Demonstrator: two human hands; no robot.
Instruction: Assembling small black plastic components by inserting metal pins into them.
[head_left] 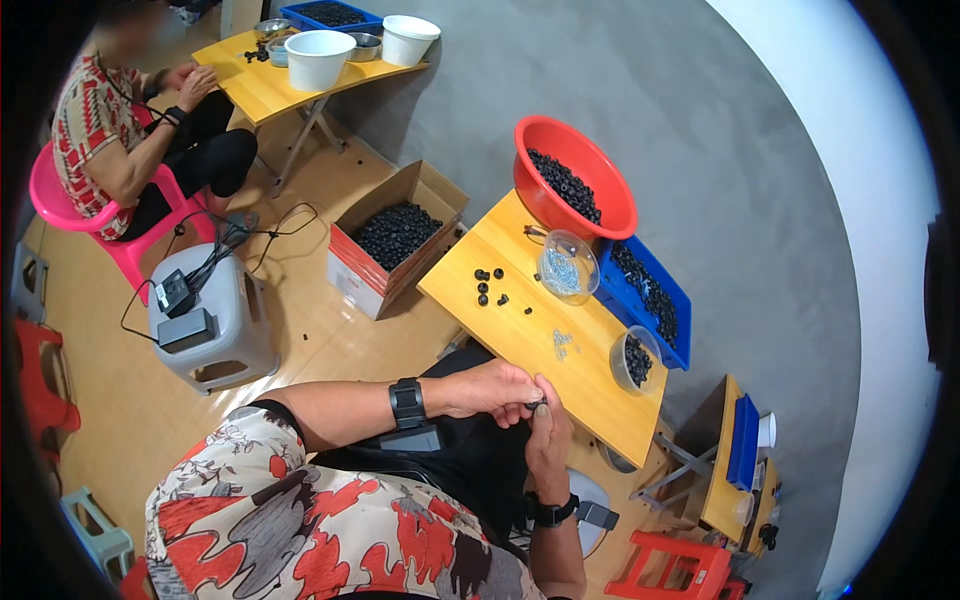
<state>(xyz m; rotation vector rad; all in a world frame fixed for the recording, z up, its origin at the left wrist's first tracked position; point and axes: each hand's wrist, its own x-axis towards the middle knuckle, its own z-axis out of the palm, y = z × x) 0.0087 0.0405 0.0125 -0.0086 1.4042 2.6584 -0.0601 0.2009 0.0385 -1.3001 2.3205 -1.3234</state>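
My left hand point(492, 389) and my right hand point(546, 442) meet just off the near edge of the yellow table point(480, 235). Their fingertips are pinched together around a small black part point(536, 404), mostly hidden by the fingers. Close beyond them, a loose pile of small silver screw-like pieces point(564, 345) lies on the tabletop. Several black round parts point(483, 287) are scattered farther left. A clear bowl point(592, 288) contains more silver pieces, and a clear tub point(654, 383) at the right contains black parts.
Along the table's far side stand a red basin point(615, 180) and a blue tray point(683, 345), both with black parts. A cardboard box point(350, 262) of black parts sits on the floor beside a grey stool point(225, 320) with cables. Another person point(130, 150) works at a second table point(250, 85).
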